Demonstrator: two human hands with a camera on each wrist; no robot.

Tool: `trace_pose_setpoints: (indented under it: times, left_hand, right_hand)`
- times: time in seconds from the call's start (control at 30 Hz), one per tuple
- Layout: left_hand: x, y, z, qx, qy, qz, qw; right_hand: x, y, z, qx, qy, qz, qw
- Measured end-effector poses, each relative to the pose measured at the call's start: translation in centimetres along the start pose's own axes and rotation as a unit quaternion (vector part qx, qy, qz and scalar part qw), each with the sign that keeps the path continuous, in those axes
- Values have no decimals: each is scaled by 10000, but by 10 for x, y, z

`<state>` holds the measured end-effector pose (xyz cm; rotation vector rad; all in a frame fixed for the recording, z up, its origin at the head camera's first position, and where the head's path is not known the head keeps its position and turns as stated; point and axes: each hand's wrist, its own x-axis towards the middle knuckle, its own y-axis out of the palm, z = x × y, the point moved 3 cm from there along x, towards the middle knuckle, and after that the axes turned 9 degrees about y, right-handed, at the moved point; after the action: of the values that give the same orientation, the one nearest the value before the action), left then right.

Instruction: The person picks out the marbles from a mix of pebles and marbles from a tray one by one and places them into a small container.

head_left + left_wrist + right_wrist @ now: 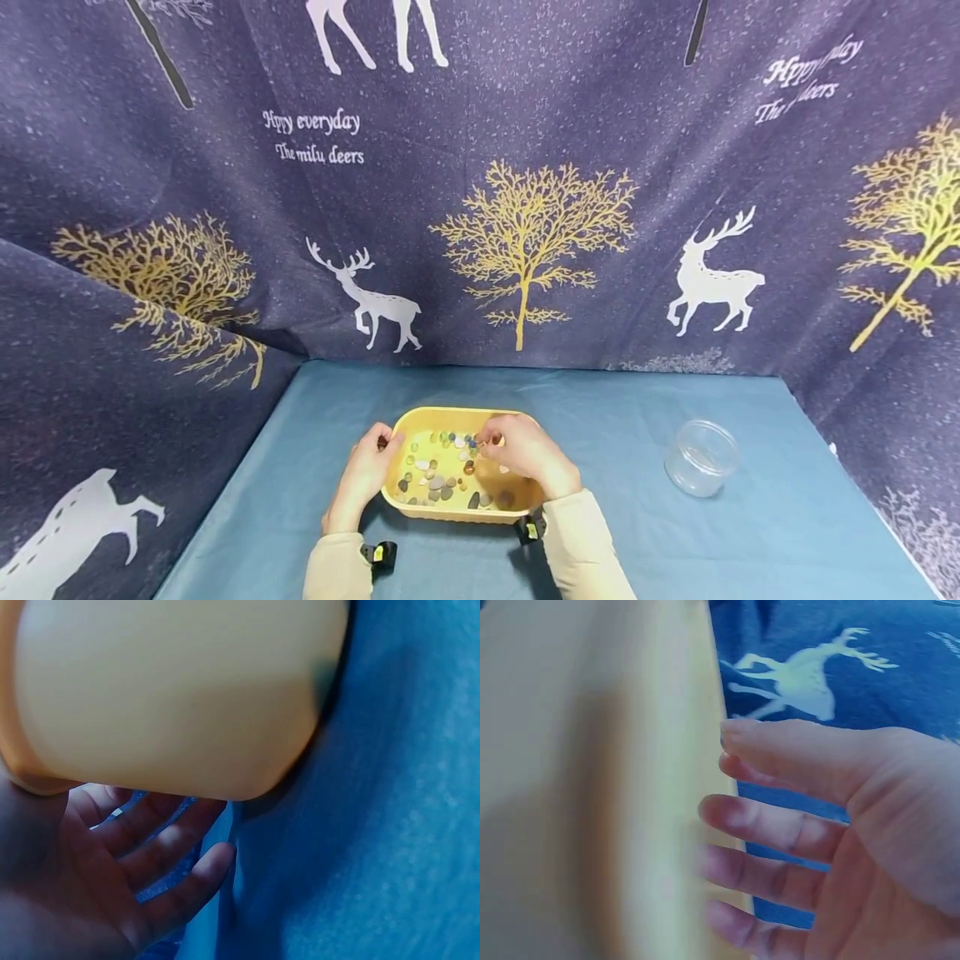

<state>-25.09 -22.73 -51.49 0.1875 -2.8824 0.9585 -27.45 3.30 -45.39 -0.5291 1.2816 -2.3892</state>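
Nearest, the person's two cream sleeves (341,565) reach over the blue counter (442,567) toward a yellow plastic basin (450,514), set at the middle of the counter. The left hand (365,471) grips the basin's left end, thumb at the rim and fingers along the outside. The right hand (528,454) reaches over the right end, thumb and forefinger tips close together, the other fingers loosely spread; whether a piece is between the tips cannot be told

The step in hand looks like picking small pieces from the basin; the next move would call for a neat fingertip pinch on a single piece while the left hand steadies the rim

Inside, grey pebbles (437,483) lie toward the near side, with a dark pebble (474,500) among them. An amber bead (469,467) sits farther in, and blue glass beads (472,442) lie beyond, by the right fingertips. Well apart to the right stands a clear round jar (701,458), uncapped. The deer-print drape (480,250) hangs behind
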Motion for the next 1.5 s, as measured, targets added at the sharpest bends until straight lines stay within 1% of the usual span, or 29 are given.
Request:
trace_pose_setpoints:
  times: [0.13, 0.37, 0.47, 0.57, 0.73, 0.93, 1.13, 1.37, 1.5]
  left_hand:
    - [-2, -1, 1, -3, 59, -48, 10000]
    - [-2, -1, 2, 36, 76, -60, 9999]
    - [-1, 0, 1, 59, 75, -54, 9999]
    - [-1, 0, 0, 46, 89, -40, 9999]
    - [-1, -2, -1, 12, 131, -45, 9999]
    - [-1, -2, -2, 0, 111, -7, 9999]
    - [-2, 0, -2, -25, 104, -44, 9999]
    - [-1, 1, -1, -47, 90, -26, 9999]
    - [0, 1, -1, -23, 101, -59, 9999]
  right_hand:
    - [-8, -13, 0, 107, -189, -82, 9997]
    - [-29, -38, -5, 223, -196, -400, 9988]
    - [-39, -49, -8, 293, -388, -586, 9971]
    - [-49, -59, -16, 244, -490, -747, 9957]
    - [-62, -69, -31, -66, -523, -981, 9938]
    - [-76, -82, -48, -584, -673, -1424, 9858]
    - [-88, -100, -69, -830, -445, -1728, 9804]
    - [-104, -123, -99, -818, -325, -2147, 9727]
    - [-115, -136, -116, -840, -111, -2402, 9670]
